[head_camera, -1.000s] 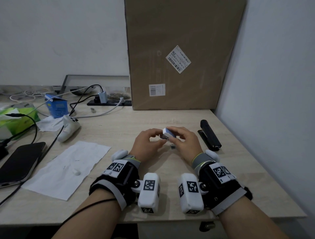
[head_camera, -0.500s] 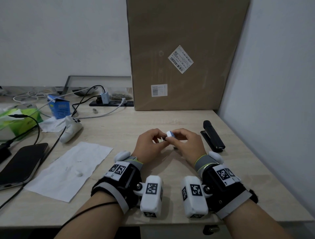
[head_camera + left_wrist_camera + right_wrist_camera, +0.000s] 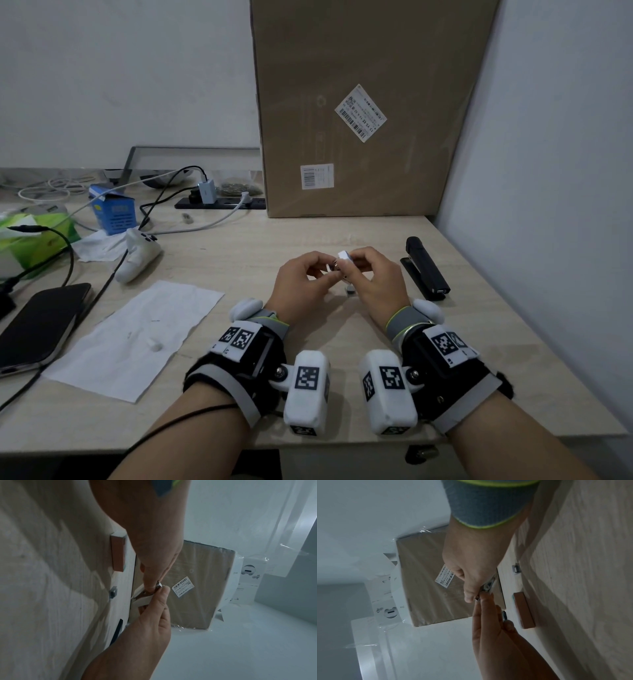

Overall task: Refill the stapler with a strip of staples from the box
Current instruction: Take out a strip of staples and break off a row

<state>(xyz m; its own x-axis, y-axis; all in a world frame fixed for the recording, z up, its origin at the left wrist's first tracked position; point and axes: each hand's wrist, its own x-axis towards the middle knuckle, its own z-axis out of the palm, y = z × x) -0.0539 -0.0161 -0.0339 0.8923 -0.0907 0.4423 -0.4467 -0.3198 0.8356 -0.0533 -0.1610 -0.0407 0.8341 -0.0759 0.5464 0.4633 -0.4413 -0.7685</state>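
Over the middle of the desk, my right hand [image 3: 352, 262] grips a small white staple box [image 3: 342, 255] by its sides. My left hand [image 3: 327, 272] pinches the end of a metal staple strip [image 3: 159, 584] that sticks out of the box's open end [image 3: 142, 599]. The right wrist view shows the same strip [image 3: 486, 586] between the fingertips of both hands. The black stapler [image 3: 426, 270] lies closed on the desk just right of my right hand, untouched. A short loose piece of staples [image 3: 350, 290] lies on the desk under my hands.
A tall cardboard carton [image 3: 359, 109] stands against the wall behind my hands. On the left lie a sheet of white paper [image 3: 137, 335], a phone [image 3: 37, 329], a white controller [image 3: 137, 257], cables and a blue box [image 3: 114, 212]. The wall runs close along the desk's right side.
The box's blue face has turned away and its white end now points up. My left fingers have closed on the staples at its open end.
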